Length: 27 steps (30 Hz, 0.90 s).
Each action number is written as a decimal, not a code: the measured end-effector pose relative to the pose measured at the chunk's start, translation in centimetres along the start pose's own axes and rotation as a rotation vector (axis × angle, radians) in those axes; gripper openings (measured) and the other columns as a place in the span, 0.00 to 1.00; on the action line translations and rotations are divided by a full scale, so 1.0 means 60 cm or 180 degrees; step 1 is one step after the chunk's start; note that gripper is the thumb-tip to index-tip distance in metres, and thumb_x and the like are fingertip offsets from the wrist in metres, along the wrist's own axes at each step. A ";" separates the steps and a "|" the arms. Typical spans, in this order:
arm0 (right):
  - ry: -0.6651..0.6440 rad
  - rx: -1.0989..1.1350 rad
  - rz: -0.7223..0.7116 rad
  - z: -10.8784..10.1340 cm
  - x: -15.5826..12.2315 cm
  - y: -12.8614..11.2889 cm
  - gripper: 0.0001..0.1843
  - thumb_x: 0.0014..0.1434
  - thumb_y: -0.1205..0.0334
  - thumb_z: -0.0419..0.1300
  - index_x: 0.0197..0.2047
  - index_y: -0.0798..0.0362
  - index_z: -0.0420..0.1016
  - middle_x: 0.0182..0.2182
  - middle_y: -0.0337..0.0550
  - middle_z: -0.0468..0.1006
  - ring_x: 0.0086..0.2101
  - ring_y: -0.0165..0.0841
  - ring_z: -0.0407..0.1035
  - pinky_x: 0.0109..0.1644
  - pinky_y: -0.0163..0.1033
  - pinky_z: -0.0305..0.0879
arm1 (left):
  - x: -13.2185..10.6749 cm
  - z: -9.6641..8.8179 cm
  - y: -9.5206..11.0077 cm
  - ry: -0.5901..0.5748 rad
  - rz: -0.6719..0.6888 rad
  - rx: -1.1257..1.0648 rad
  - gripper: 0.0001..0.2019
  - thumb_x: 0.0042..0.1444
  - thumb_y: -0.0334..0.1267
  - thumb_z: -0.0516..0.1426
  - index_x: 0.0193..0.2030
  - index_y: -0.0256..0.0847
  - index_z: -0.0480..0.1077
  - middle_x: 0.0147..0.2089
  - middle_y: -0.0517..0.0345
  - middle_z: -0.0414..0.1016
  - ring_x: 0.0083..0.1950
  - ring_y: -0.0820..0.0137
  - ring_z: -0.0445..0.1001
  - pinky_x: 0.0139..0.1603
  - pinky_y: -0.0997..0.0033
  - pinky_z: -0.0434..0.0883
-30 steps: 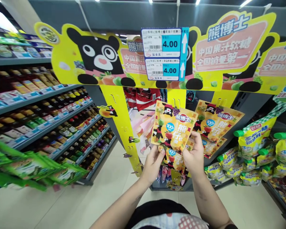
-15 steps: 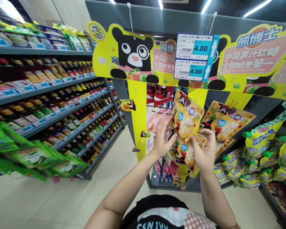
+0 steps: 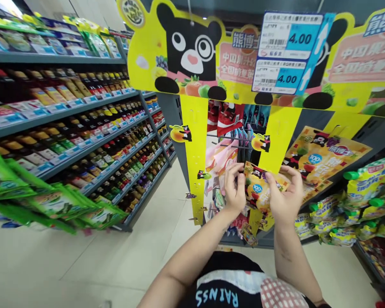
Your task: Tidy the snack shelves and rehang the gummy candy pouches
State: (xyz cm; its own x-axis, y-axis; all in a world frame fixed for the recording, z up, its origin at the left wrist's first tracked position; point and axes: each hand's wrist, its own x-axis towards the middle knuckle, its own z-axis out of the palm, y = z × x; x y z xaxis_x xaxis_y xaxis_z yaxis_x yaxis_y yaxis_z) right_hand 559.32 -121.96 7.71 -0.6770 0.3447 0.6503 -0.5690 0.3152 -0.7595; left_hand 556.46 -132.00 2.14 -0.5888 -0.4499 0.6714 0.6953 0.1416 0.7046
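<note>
A small orange-yellow candy bag [image 3: 257, 188] with a black bear printed on it is between my hands, in front of the display rack. My left hand [image 3: 235, 188] has its fingers curled at the bag's left edge. My right hand [image 3: 285, 194] pinches the right side, its thumb over the front. To the right of that hand, larger bags of the same print [image 3: 327, 154] hang on a hook. My fingers partly cover the bag, and I cannot tell whether another lies behind it.
Above hangs a yellow bear sign [image 3: 192, 55] with price tags [image 3: 291, 51]. Bottles fill the shelves [image 3: 93, 105] on the left, with green packets [image 3: 48, 201] jutting out nearer. Yellow bags with green caps [image 3: 368, 188] hang at right. Pale floor tiles [image 3: 141, 252] lie below.
Both hands have come down and to the right in the picture with the bag. An upper bag, tilted above another before, now sits lower between them. The view has shifted closer to the sign.
</note>
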 end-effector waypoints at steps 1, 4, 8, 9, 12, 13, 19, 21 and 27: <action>-0.0037 -0.0026 0.0009 -0.002 -0.001 0.001 0.20 0.58 0.53 0.67 0.47 0.57 0.73 0.43 0.47 0.78 0.41 0.33 0.75 0.46 0.36 0.73 | 0.012 -0.009 0.006 -0.0289 0.0048 0.0029 0.16 0.66 0.43 0.55 0.58 0.43 0.67 0.58 0.47 0.70 0.59 0.63 0.69 0.59 0.60 0.68; -0.0127 0.0035 0.0277 -0.008 -0.002 0.000 0.20 0.55 0.50 0.69 0.44 0.56 0.76 0.43 0.47 0.79 0.40 0.34 0.76 0.45 0.36 0.74 | 0.052 -0.032 0.023 -0.1065 -0.0375 -0.0260 0.17 0.59 0.44 0.63 0.52 0.40 0.71 0.52 0.48 0.75 0.52 0.64 0.74 0.54 0.64 0.71; -0.0366 0.0320 0.0775 -0.010 0.004 -0.002 0.22 0.53 0.49 0.71 0.45 0.56 0.78 0.42 0.47 0.80 0.39 0.35 0.77 0.46 0.38 0.75 | 0.072 -0.035 0.029 -0.0976 -0.0436 -0.0261 0.10 0.58 0.43 0.64 0.35 0.38 0.72 0.38 0.54 0.75 0.42 0.68 0.74 0.45 0.68 0.72; -0.0454 0.0360 0.0834 -0.010 0.007 -0.002 0.22 0.53 0.49 0.71 0.44 0.56 0.78 0.42 0.48 0.80 0.40 0.36 0.77 0.46 0.39 0.75 | 0.071 -0.033 0.030 -0.0853 -0.0341 -0.0181 0.10 0.57 0.43 0.64 0.35 0.38 0.72 0.38 0.54 0.76 0.42 0.68 0.74 0.45 0.68 0.71; -0.0674 0.0443 0.0977 -0.013 0.015 0.000 0.21 0.52 0.50 0.72 0.44 0.56 0.80 0.43 0.48 0.80 0.39 0.36 0.76 0.46 0.39 0.75 | 0.063 -0.027 0.037 -0.0684 -0.0365 -0.0098 0.09 0.58 0.42 0.64 0.37 0.39 0.72 0.37 0.56 0.75 0.40 0.69 0.74 0.44 0.69 0.71; -0.0723 0.0508 0.1046 -0.015 0.016 0.000 0.21 0.52 0.51 0.72 0.45 0.56 0.80 0.42 0.48 0.80 0.39 0.36 0.76 0.45 0.39 0.75 | 0.060 -0.025 0.042 -0.0691 -0.0480 -0.0120 0.09 0.58 0.42 0.63 0.37 0.39 0.71 0.36 0.57 0.75 0.38 0.71 0.74 0.41 0.71 0.70; -0.0500 0.0982 0.1424 -0.011 0.012 -0.009 0.22 0.50 0.55 0.75 0.45 0.55 0.77 0.45 0.49 0.80 0.37 0.33 0.76 0.42 0.36 0.76 | 0.052 -0.014 0.074 -0.0751 -0.1233 -0.0475 0.14 0.56 0.45 0.65 0.33 0.39 0.67 0.28 0.63 0.69 0.28 0.76 0.66 0.28 0.76 0.65; -0.0389 0.0956 0.1369 -0.006 0.010 -0.012 0.25 0.49 0.55 0.75 0.48 0.55 0.75 0.47 0.50 0.79 0.39 0.34 0.77 0.44 0.37 0.77 | 0.048 -0.013 0.075 -0.0698 -0.1362 -0.0530 0.14 0.55 0.45 0.65 0.32 0.39 0.66 0.27 0.64 0.68 0.27 0.76 0.66 0.27 0.77 0.64; -0.0330 0.1051 0.1405 -0.010 0.011 -0.008 0.31 0.48 0.55 0.76 0.51 0.54 0.68 0.44 0.51 0.79 0.38 0.36 0.78 0.41 0.38 0.78 | 0.034 -0.010 0.063 -0.0617 -0.1488 -0.0846 0.09 0.56 0.38 0.64 0.33 0.38 0.68 0.36 0.56 0.77 0.37 0.70 0.76 0.40 0.71 0.73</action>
State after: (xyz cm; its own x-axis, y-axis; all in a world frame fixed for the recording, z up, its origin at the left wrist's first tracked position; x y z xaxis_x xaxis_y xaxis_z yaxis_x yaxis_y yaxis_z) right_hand 559.39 -121.36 8.50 -0.9169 0.2872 0.2770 -0.3259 -0.1386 -0.9352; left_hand 558.12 -132.92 6.03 -0.9062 -0.2379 0.3496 0.4077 -0.2716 0.8718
